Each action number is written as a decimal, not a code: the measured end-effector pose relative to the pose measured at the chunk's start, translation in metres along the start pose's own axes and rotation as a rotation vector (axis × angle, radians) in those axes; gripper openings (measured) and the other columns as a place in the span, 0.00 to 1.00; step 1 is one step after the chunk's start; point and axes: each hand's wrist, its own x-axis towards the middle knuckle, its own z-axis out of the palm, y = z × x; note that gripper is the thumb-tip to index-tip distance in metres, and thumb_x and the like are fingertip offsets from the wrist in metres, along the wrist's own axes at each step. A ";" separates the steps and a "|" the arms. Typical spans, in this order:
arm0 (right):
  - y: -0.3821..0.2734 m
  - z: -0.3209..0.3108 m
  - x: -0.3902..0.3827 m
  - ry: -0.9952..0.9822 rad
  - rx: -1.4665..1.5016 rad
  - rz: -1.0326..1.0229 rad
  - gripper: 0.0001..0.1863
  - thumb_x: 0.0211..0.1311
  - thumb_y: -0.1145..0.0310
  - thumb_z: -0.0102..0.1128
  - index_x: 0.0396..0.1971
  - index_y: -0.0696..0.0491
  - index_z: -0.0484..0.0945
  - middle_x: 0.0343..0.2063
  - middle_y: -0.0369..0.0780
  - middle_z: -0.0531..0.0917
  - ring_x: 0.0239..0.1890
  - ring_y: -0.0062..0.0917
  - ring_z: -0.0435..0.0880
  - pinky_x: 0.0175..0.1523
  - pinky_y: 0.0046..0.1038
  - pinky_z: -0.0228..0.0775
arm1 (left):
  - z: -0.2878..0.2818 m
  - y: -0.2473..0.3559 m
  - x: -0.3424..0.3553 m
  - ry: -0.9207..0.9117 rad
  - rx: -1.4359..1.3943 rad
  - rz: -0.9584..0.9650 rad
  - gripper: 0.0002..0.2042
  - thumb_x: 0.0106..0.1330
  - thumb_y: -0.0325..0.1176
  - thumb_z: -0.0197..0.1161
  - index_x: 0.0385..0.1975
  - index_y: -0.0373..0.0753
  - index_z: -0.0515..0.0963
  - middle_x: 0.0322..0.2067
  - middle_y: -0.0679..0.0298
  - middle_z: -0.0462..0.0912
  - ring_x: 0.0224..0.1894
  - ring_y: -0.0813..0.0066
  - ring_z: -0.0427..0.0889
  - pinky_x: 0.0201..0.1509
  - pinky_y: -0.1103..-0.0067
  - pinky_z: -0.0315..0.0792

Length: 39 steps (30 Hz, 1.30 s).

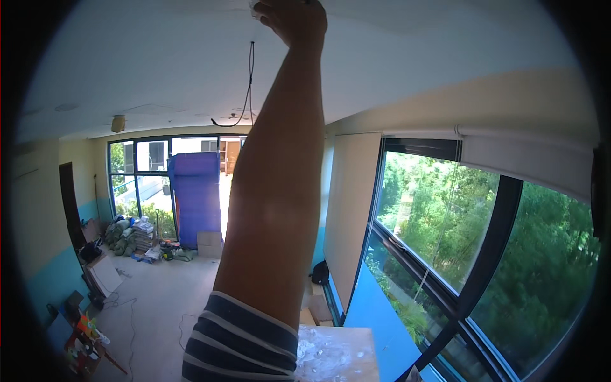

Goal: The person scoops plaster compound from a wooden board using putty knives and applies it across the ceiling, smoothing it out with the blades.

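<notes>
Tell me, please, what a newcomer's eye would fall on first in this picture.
Probably the bare forearm running up the middle from a striped sleeve, its hand up at the ceiling. Next come the purple-blue upright panel at the far glazed wall and the large window on the right, with green trees beyond.

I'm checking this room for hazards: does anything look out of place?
Yes: a dark cable dangles from the ceiling, seemingly attached to no fixture, and whitish smears mess the pale surface at lower center.
</notes>
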 end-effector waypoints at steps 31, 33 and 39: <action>-0.124 -0.006 0.012 0.057 -0.106 0.045 0.22 0.74 0.56 0.41 0.56 0.56 0.71 0.51 0.46 0.78 0.51 0.37 0.76 0.56 0.36 0.65 | -0.099 -0.076 0.119 -0.023 0.363 0.349 0.24 0.56 0.28 0.55 0.52 0.25 0.62 0.49 0.39 0.66 0.51 0.41 0.72 0.54 0.57 0.73; -0.123 -0.014 0.005 0.091 -0.106 0.045 0.22 0.74 0.56 0.41 0.56 0.56 0.71 0.51 0.45 0.78 0.51 0.37 0.76 0.56 0.36 0.65 | -0.087 -0.053 0.096 -0.047 0.336 0.308 0.26 0.54 0.31 0.57 0.51 0.22 0.62 0.48 0.36 0.66 0.51 0.40 0.72 0.54 0.58 0.73; -0.121 -0.042 -0.020 0.230 -0.113 0.058 0.23 0.73 0.55 0.42 0.58 0.55 0.69 0.53 0.44 0.77 0.52 0.37 0.76 0.57 0.35 0.65 | -0.007 -0.040 0.019 -0.073 0.238 0.210 0.36 0.52 0.34 0.64 0.55 0.21 0.54 0.51 0.35 0.57 0.55 0.39 0.64 0.58 0.53 0.68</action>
